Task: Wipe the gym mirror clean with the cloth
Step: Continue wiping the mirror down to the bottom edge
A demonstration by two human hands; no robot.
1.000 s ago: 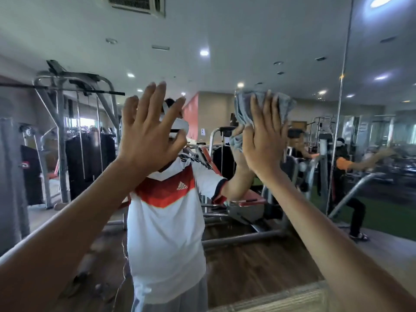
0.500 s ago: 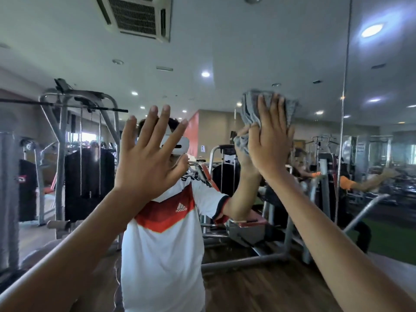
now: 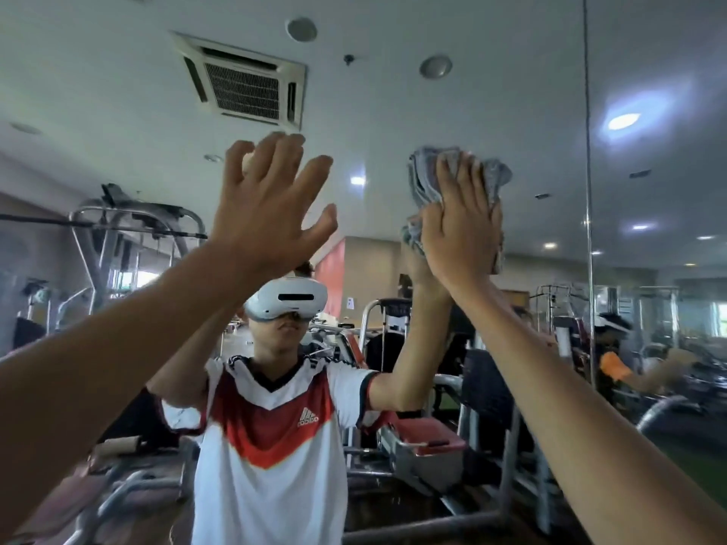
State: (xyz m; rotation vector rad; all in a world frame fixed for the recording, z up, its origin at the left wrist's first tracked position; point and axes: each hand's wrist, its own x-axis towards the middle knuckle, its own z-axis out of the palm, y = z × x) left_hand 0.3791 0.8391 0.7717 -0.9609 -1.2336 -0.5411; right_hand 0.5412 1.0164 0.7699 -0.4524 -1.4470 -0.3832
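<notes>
Large wall-mounted gym mirror (image 3: 491,92) fills the view, with a vertical seam between panels at the right. Crumpled grey cloth (image 3: 425,179) is pressed flat against the glass, high up, under the right hand (image 3: 462,226). Right fingers (image 3: 446,182) are extended and close together over the cloth, holding it by palm pressure; they are not curled round it. Cloth edges show above the fingertips and along both sides of the hand.

Left hand (image 3: 267,214) is raised level with the right, fingers (image 3: 275,159) spread wide and holding nothing. Whether the palm touches the glass cannot be determined.

Writing: the reflected white and red jersey (image 3: 271,446) carries a three-stripe logo with lettering beneath, mirror-reversed, apparently "adidas". A small white notice on the reflected orange wall is too small to read.

Obscured or unclear: the white head-worn headset (image 3: 291,298) covers the upper part of the reflected person. Both forearms are cut off at the lower frame edges. Reflected grey weight machines (image 3: 130,238) and a second figure at far right, in the adjoining panel, are blurred. A ceiling air-conditioning vent (image 3: 246,86) appears in reflection
</notes>
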